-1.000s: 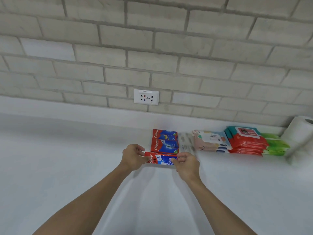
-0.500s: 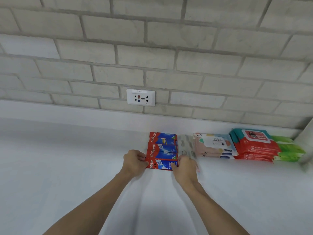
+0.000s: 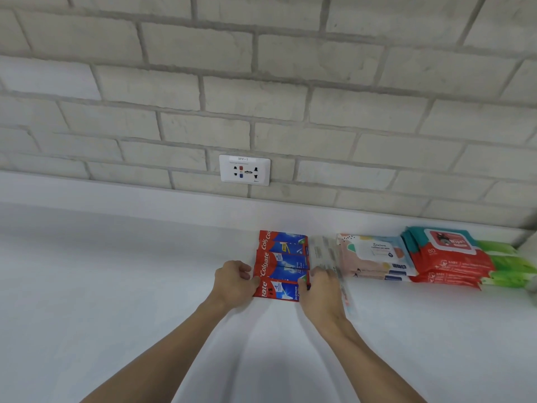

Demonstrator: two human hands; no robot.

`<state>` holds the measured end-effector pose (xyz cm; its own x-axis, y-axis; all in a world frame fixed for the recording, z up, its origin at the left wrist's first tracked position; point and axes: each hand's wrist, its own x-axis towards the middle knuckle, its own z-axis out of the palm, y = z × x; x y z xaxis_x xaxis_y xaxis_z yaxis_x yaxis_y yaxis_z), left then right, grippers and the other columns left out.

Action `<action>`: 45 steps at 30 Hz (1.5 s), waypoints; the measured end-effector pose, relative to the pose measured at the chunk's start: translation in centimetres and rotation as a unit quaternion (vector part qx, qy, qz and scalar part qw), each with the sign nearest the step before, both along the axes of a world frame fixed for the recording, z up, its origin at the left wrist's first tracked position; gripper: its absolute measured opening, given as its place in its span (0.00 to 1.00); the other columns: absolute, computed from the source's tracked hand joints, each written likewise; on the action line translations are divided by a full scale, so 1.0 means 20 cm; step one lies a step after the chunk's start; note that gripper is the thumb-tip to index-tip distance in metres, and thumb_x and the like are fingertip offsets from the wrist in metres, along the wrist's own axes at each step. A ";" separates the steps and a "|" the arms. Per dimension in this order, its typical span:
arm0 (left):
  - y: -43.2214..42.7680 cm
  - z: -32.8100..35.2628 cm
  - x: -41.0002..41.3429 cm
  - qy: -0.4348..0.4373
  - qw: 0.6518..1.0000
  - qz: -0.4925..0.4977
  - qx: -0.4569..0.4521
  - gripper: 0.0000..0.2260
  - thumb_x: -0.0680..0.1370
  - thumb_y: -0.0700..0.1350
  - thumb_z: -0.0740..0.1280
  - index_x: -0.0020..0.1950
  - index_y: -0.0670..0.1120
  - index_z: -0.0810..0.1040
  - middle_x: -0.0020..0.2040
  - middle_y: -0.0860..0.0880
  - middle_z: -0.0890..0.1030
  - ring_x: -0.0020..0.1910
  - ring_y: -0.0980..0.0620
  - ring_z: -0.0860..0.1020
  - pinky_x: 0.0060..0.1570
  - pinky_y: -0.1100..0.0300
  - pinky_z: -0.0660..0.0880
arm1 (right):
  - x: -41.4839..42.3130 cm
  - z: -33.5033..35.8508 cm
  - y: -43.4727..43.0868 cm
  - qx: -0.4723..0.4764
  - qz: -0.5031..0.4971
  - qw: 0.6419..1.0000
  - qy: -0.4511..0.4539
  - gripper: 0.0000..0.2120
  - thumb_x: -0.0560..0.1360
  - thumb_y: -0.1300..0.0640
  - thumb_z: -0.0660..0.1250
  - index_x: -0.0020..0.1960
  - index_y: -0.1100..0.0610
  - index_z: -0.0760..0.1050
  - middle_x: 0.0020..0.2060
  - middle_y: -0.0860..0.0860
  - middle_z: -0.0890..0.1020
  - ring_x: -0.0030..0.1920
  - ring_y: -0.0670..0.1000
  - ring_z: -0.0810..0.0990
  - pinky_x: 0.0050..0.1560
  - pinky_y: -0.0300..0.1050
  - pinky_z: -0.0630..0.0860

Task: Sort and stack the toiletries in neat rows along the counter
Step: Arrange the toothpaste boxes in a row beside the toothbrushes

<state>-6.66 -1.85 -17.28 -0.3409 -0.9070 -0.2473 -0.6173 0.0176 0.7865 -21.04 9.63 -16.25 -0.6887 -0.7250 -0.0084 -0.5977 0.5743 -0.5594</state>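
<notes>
A red and blue toothpaste box (image 3: 279, 290) lies on the white counter (image 3: 116, 286), pressed against the front of several matching toothpaste boxes (image 3: 282, 254) in a row toward the wall. My left hand (image 3: 234, 283) holds its left end, my right hand (image 3: 319, 290) its right end, fingers curled round the box's ends. Right of the boxes lie clear packets (image 3: 324, 253), partly hidden by my right hand. Further right sit a pale wipes stack (image 3: 374, 257), a red and teal wipes stack (image 3: 447, 257) and green packs (image 3: 508, 266).
A white wall socket (image 3: 244, 169) sits in the brick wall just above the counter's raised back edge. The counter stretches bare to the left and toward me. A white object pokes in at the far right edge (image 3: 533, 286).
Both hands have carried the front toothpaste box away from me until it meets the row of boxes. The view has dropped closer to the counter.
</notes>
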 end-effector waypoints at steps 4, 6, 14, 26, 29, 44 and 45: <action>-0.04 0.01 -0.02 0.010 1.000 0.018 -0.021 0.18 0.76 0.52 0.70 0.61 0.44 0.75 0.50 0.51 0.78 0.44 0.55 0.77 0.33 0.70 0.71 | -0.07 0.04 -0.09 0.007 0.012 1.000 0.006 0.14 0.80 0.51 0.64 0.60 0.58 0.72 0.59 0.53 0.78 0.56 0.47 0.79 0.32 0.26 0.67; -0.08 0.02 -0.04 0.009 0.999 0.019 -0.039 0.17 0.77 0.51 0.68 0.62 0.44 0.75 0.54 0.49 0.79 0.46 0.55 0.76 0.40 0.68 0.72 | -0.10 0.07 -0.15 0.007 0.018 1.000 0.013 0.12 0.80 0.51 0.64 0.59 0.58 0.73 0.57 0.52 0.80 0.54 0.48 0.80 0.38 0.32 0.73; -0.28 0.06 -0.19 -0.001 0.998 0.022 -0.050 0.18 0.79 0.49 0.65 0.67 0.44 0.73 0.63 0.46 0.78 0.60 0.49 0.77 0.58 0.57 0.74 | -0.25 0.12 -0.39 0.007 0.040 0.999 0.003 0.10 0.80 0.57 0.62 0.57 0.61 0.74 0.53 0.55 0.80 0.47 0.49 0.78 0.34 0.35 0.71; -0.44 0.05 -0.36 -0.047 0.997 -0.045 -0.041 0.11 0.77 0.46 0.69 0.55 0.40 0.79 0.51 0.44 0.83 0.46 0.49 0.82 0.35 0.64 0.76 | -0.32 0.08 -0.58 0.107 0.016 0.994 0.024 0.16 0.76 0.60 0.70 0.61 0.61 0.72 0.58 0.57 0.77 0.57 0.55 0.78 0.44 0.42 0.74; -0.46 0.03 -0.36 -0.043 0.997 -0.042 -0.041 0.12 0.77 0.47 0.69 0.55 0.41 0.78 0.52 0.45 0.83 0.42 0.52 0.80 0.35 0.65 0.75 | -0.32 0.07 -0.59 0.097 0.010 0.995 0.011 0.15 0.75 0.62 0.71 0.59 0.62 0.73 0.57 0.57 0.77 0.55 0.54 0.79 0.40 0.40 0.72; -0.59 -0.01 -0.11 -0.047 0.995 -0.002 -0.086 0.09 0.78 0.43 0.66 0.56 0.41 0.80 0.52 0.45 0.82 0.48 0.49 0.80 0.43 0.61 0.77 | -0.11 0.07 -0.75 0.085 0.043 0.995 -0.034 0.07 0.74 0.66 0.68 0.42 0.60 0.71 0.48 0.58 0.76 0.46 0.54 0.78 0.40 0.41 0.72; -0.61 -0.01 -0.06 -0.046 0.995 -0.004 -0.091 0.09 0.78 0.42 0.66 0.55 0.41 0.81 0.51 0.45 0.83 0.47 0.49 0.80 0.44 0.61 0.78 | -0.07 0.07 -0.78 0.082 0.047 0.995 -0.035 0.05 0.74 0.66 0.68 0.48 0.62 0.73 0.51 0.59 0.77 0.49 0.56 0.79 0.42 0.42 0.74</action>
<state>-7.93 -14.01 -17.45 -0.3315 -0.9370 -0.1103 -0.6861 0.1592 0.7099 -22.48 -5.95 -14.76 -0.6120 -0.7708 -0.1771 -0.6156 0.6049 -0.5052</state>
